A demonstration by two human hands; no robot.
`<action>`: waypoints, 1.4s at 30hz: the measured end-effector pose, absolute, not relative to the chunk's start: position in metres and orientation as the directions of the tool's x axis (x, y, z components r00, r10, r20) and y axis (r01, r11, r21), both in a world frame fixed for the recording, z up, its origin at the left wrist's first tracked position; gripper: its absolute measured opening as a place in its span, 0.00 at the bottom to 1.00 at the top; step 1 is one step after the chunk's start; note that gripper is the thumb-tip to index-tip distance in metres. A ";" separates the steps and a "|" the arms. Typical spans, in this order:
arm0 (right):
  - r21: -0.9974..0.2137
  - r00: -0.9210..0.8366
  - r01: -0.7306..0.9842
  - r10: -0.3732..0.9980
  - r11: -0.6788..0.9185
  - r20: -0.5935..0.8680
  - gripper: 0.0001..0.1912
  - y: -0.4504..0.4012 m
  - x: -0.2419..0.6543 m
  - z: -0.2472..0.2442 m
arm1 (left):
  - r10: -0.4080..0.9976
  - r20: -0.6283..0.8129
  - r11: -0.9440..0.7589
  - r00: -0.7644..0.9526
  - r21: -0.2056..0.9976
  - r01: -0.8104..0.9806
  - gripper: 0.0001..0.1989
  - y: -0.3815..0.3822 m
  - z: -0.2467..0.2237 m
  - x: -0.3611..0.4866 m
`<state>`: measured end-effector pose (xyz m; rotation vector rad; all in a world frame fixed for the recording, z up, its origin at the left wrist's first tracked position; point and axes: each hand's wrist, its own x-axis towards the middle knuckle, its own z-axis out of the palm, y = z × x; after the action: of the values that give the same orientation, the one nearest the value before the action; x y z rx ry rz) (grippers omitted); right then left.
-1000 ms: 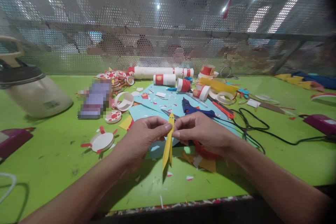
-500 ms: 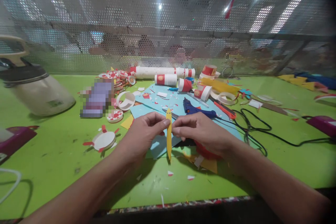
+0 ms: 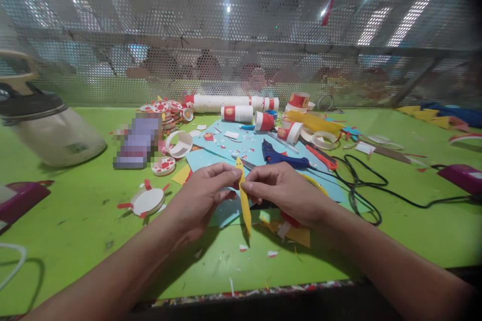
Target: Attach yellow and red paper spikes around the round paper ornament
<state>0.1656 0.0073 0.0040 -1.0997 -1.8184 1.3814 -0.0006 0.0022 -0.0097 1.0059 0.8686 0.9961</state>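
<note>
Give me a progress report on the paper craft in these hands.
Looks done: the white disc already carries red tabs, and the yellow strip is cut to a point. In hand: the left hand and right hand pinch that strip. Probably left: fixing it to something, as it is unattached and the glue gun lies unheld.

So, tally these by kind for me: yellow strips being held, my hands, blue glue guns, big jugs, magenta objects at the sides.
Yellow strip: 1
Hands: 2, left hand and right hand
Blue glue gun: 1
Big jug: 1
Magenta objects: 2, left one and right one
Total: 7
</note>
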 end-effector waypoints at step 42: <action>-0.966 -0.529 0.244 0.847 0.089 -0.056 0.11 0.006 0.170 0.004 | 0.951 -0.140 0.175 0.277 0.979 -0.108 0.08 0.002 -0.009 -0.002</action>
<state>0.1704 0.0057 0.0036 -1.0706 -1.8366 1.4631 -0.0024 0.0023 -0.0092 1.1149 0.9892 0.9560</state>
